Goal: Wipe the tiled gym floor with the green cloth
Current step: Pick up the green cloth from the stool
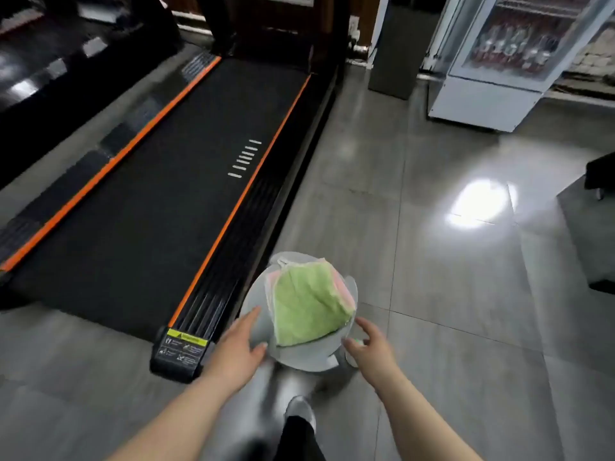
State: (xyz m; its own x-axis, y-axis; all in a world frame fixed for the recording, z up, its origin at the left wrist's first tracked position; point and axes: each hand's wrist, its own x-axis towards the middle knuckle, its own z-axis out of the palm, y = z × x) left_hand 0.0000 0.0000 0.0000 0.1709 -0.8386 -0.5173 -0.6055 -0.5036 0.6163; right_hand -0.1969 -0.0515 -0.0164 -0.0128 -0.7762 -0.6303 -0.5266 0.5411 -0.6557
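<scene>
Folded green cloth [309,311] (pink one [343,281] beneath) atop round grey container [299,359]

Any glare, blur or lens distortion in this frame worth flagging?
Head view: strong white glare on the glossy floor tiles at right. Motion blur smears the lower centre beneath the round white stand holding the green cloth. The wide-angle lens makes the display fridge lean.

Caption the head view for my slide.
The left hand and right hand reach toward the green cloth beside a treadmill.
</scene>
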